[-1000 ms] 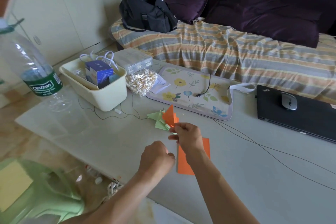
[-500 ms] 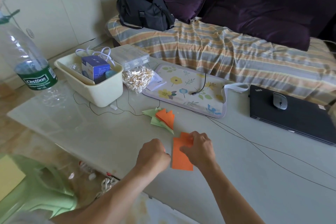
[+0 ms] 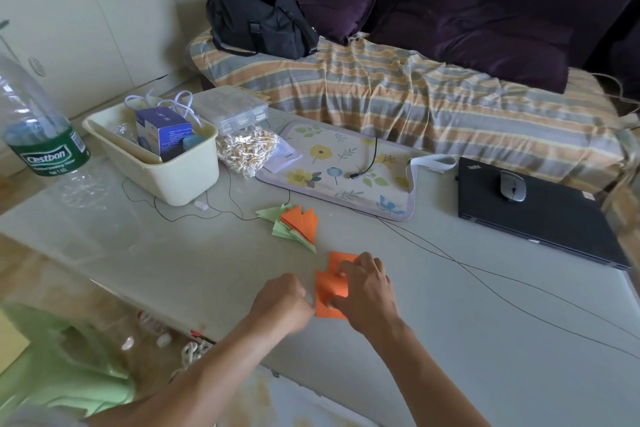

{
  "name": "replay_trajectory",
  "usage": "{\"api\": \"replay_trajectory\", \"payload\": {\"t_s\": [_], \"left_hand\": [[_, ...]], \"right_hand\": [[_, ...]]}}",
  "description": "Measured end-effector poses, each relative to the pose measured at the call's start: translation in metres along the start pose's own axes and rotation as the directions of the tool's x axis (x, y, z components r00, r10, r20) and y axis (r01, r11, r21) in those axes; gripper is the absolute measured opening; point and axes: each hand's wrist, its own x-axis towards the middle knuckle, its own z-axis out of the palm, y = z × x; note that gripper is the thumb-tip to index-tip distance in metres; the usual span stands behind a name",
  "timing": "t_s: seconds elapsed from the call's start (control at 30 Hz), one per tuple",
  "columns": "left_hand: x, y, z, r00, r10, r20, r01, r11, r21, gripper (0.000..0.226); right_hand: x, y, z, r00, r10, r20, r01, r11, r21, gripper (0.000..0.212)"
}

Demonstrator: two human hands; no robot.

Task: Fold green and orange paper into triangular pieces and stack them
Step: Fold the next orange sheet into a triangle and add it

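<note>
Your hands are working low in the centre of the frame on the pale desk [image 3: 450,340]. Your right hand [image 3: 367,288] is lying over the orange paper [image 3: 329,291], its fingertips [image 3: 341,270] curling and pinching a raised flap near the top edge. Your left hand [image 3: 282,302] is sitting at the paper's left edge with curled fingers; whether it's actually gripping the sheet can't be told. The two hands are close together, with only the paper between them.

Just above and left of the paper, a stack of folded pieces [image 3: 298,225] is lying flat, orange triangles on top of green ones, apart from your hands.

Around you: a thin black cable [image 3: 485,274] is running across the desk right of your right hand, close to the paper. A cream tub [image 3: 173,177] with a blue box [image 3: 162,132] is sitting in the left of the frame, a bag of cotton swabs [image 3: 246,152] beside it, and a clear plastic case [image 3: 230,107] behind. A floral mat [image 3: 346,170] is lying mid-frame. A closed black laptop [image 3: 540,218] with a grey mouse [image 3: 512,185] on it is sitting at right. A large water bottle [image 3: 38,121] is standing at far left. A striped bed [image 3: 415,97] carrying a black bag [image 3: 259,17] is filling the top.
</note>
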Motion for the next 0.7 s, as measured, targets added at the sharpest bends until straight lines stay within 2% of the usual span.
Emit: {"api": "replay_trajectory", "payload": {"t_s": [0.1, 0.23, 0.37, 0.47, 0.57, 0.63, 0.7], "left_hand": [[-0.001, 0.003, 0.0, 1.0, 0.006, 0.015, -0.006, 1.0, -0.019, 0.028], [-0.003, 0.011, -0.001, 0.998, 0.057, -0.007, -0.058, 0.988, -0.141, 0.016], [-0.006, 0.016, -0.005, 0.986, 0.057, -0.154, -0.099, 0.956, -0.277, 0.015], [-0.007, 0.019, -0.003, 0.986, 0.036, -0.164, -0.099, 0.914, -0.393, 0.018], [-0.009, 0.024, 0.002, 0.99, 0.035, -0.134, -0.093, 0.884, -0.459, 0.018], [-0.009, 0.029, 0.004, 0.993, 0.044, -0.109, -0.092, 0.867, -0.49, 0.021], [-0.009, 0.033, 0.006, 0.995, 0.039, -0.092, -0.083, 0.841, -0.534, 0.024]], "right_hand": [[-0.001, 0.001, 0.005, 0.999, -0.015, -0.035, 0.021, 0.987, 0.16, 0.037], [-0.004, 0.004, 0.004, 0.997, -0.069, -0.039, 0.079, 0.923, 0.376, 0.031], [-0.014, 0.007, -0.015, 0.998, -0.064, -0.019, 0.065, 0.868, 0.492, 0.043], [-0.02, 0.011, -0.025, 0.999, 0.028, 0.016, -0.031, 0.774, 0.633, 0.058], [-0.025, 0.02, -0.031, 0.985, 0.175, 0.013, -0.13, 0.679, 0.723, 0.036], [-0.028, 0.027, -0.035, 0.974, 0.227, -0.01, -0.14, 0.632, 0.762, 0.017], [-0.032, 0.033, -0.039, 0.968, 0.247, -0.038, -0.124, 0.604, 0.788, 0.009]]}}
